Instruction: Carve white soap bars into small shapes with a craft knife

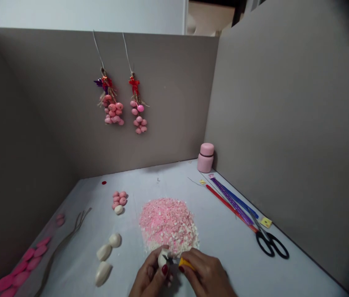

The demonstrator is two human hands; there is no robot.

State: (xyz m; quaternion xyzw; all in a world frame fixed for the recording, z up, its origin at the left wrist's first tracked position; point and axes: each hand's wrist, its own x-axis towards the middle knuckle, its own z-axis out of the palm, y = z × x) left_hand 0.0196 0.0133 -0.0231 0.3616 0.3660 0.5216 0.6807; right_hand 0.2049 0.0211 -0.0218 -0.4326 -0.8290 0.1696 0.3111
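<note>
My left hand point(151, 274) pinches a small white rounded piece point(163, 257) at the table's front edge. My right hand point(207, 274) grips a yellow-handled cutter point(184, 262) whose dark blade touches that white piece. Just beyond both hands lies a heap of pink and white shavings point(168, 224). To the left lie three larger white oval pieces point(104, 252), and farther back a small cluster of pink carved beads point(119, 199) with one white bead point(119, 209).
Black-handled scissors point(270, 242) and red, purple and blue strips point(233, 202) lie at the right. A pink jar point(206, 157) stands in the back corner. Pink petals point(22, 268) and brown fibre strands point(66, 239) lie at the left. Two pink bead bunches point(114, 108) hang on the back wall.
</note>
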